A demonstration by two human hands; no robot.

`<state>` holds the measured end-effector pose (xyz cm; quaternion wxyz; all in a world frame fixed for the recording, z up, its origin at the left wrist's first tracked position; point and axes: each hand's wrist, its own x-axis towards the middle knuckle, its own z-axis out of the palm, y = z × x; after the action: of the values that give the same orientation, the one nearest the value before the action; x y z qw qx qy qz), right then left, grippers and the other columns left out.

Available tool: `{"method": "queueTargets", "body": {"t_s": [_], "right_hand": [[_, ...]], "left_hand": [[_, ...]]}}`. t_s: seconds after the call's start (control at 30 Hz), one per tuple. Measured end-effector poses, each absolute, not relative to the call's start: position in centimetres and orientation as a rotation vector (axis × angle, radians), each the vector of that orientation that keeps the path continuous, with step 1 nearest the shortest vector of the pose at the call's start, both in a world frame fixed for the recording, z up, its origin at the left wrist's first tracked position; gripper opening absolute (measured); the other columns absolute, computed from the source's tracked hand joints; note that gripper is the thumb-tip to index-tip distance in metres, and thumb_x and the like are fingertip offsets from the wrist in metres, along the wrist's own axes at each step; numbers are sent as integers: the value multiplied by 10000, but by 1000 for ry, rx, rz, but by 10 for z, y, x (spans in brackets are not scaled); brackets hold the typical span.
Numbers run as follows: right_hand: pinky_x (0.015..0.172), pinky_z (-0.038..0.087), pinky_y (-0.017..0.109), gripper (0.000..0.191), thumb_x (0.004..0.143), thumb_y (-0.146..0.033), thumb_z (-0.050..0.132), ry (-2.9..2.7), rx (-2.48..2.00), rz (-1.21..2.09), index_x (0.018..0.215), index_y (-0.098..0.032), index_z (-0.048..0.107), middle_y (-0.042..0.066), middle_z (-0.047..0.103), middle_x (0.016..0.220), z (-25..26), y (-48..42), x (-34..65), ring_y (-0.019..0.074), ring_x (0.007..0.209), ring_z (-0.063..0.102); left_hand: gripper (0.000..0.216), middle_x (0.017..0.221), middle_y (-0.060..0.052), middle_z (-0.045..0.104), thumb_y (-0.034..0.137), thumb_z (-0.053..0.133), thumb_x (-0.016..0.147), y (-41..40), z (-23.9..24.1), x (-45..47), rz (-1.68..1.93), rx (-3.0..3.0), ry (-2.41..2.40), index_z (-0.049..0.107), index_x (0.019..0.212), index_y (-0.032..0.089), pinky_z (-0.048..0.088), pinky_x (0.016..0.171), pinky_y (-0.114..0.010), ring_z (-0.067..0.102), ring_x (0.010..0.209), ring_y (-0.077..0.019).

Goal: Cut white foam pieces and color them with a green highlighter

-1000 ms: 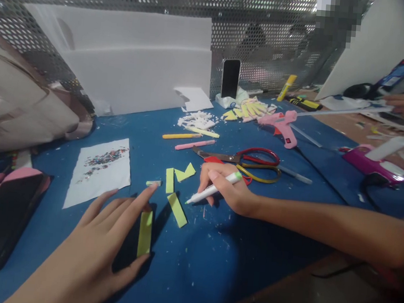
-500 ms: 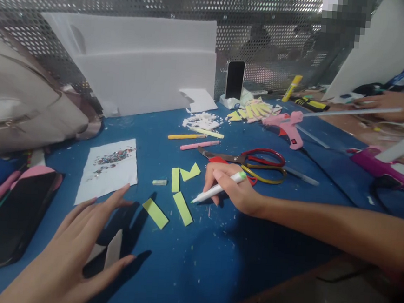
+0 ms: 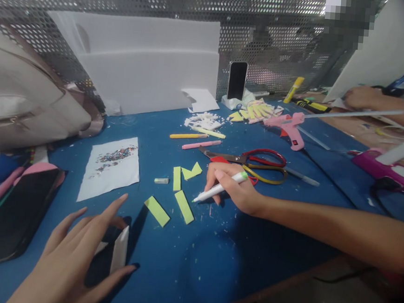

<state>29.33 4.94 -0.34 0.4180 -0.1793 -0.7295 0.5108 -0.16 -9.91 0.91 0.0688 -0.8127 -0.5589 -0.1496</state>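
My right hand (image 3: 232, 186) grips a white marker (image 3: 216, 187) with a green end, its green tip pointing down-left near the light green paper strips (image 3: 184, 206). More green pieces lie left of it, one a zigzag shape (image 3: 191, 171). A small pale cylinder (image 3: 161, 181) rests beside them. At lower left my left hand (image 3: 82, 249) hovers with fingers spread. A white piece (image 3: 120, 250) stands tilted between its thumb and fingers; a fingertip is close to its top, and I cannot tell whether they touch. Another pale piece (image 3: 101, 248) is partly hidden by the hand.
Scissors (image 3: 257, 163) lie beyond my right hand, with pens (image 3: 202, 144) and a pink glue gun (image 3: 291, 129) further back. Glittery bits lie on white paper (image 3: 87, 182). A dark phone (image 3: 14, 221) is at left. Another person's hand (image 3: 362, 98) is at far right.
My left hand has lowered slightly, its fingers curling nearer the white piece, which now stands more upright. The other person's hand has shifted left. My right hand is nearly unchanged.
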Motion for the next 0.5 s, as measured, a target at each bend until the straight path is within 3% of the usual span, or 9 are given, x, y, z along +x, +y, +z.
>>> {"method": "queueTargets", "body": {"t_s": [0.13,0.5], "right_hand": [[423,371,166,397,1006,-305,401,-1828,-446,1277,718,-119,602,-36,521,512,-3,49,293,44,426,475],[436,368,178,388,1001,-281,397,-1824,-466,1274,717,-123,609,-36,521,517,-2,49,293,49,423,470]], "left_hand": [[823,1085,-68,670,586,534,860,-89,5,9,-330,-2493,-1864,180,1509,225,373,1037,-633,611,1074,-321],[835,1063,-49,639,568,535,883,-50,11,59,-354,-2640,-1532,125,1520,217,266,1047,-510,565,986,-250]]}}
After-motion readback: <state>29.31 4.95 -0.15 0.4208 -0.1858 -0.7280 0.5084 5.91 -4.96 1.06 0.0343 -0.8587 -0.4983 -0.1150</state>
